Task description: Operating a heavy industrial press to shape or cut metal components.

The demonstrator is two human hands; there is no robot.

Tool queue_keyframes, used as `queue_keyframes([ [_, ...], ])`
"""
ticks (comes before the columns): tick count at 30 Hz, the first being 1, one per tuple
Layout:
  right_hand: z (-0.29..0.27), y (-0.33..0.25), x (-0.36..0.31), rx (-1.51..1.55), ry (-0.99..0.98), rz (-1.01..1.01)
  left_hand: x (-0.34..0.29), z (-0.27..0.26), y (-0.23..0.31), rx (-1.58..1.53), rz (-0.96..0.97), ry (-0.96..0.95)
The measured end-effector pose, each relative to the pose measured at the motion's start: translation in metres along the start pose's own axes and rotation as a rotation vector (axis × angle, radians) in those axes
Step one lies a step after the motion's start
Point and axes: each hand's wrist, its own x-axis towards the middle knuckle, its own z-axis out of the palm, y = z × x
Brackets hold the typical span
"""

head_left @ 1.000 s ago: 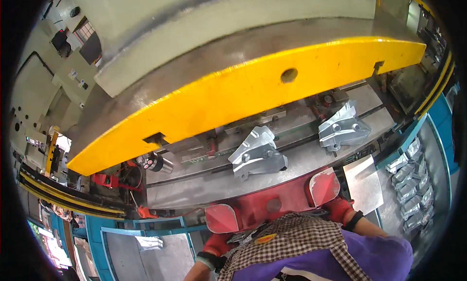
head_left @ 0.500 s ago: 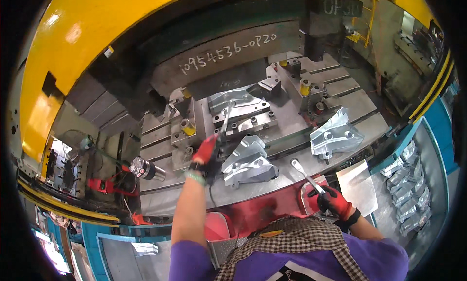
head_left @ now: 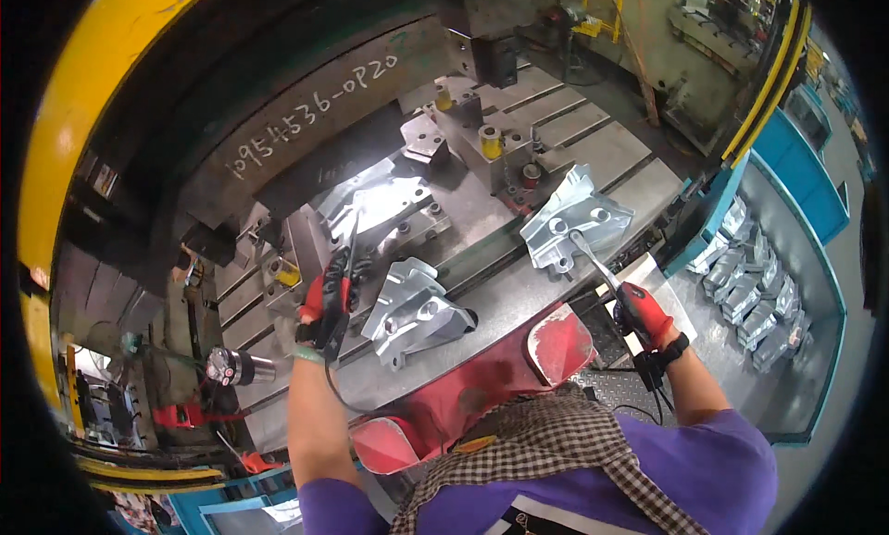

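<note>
My left hand (head_left: 331, 296), in a black and red glove, is closed around a slim metal hand tool (head_left: 355, 225). That tool's tip reaches the near left edge of a shiny formed metal part (head_left: 384, 202) lying on the press die. My right hand (head_left: 644, 315), gloved alike, grips a second metal hand tool (head_left: 597, 262) with a rounded flat head. Its head overlaps the lower edge of another formed part (head_left: 585, 216) on the right of the press bed; contact cannot be told. A third formed part (head_left: 417, 317) lies on the bed's front, right of my left hand.
Yellow-topped posts (head_left: 491, 144) and blocks stand on the slotted bed (head_left: 593, 155). A blue-edged bin (head_left: 820, 378) at the right holds several metal parts. A steel flask (head_left: 243, 367) stands at the left. Red padded supports (head_left: 560, 345) run along the front, before my apron.
The view has turned, so the press shifts left in it. My right-hand tool has moved up to the right-hand part. My left-hand tool has drawn back toward the die part's near edge.
</note>
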Motion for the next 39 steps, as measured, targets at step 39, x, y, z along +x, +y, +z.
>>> queue_keyframes([
  [39, 0.306, -0.088, 0.189, -0.926, -0.306, -0.554, -0.283, -0.006, -0.160, -0.303, -0.322, -0.171],
])
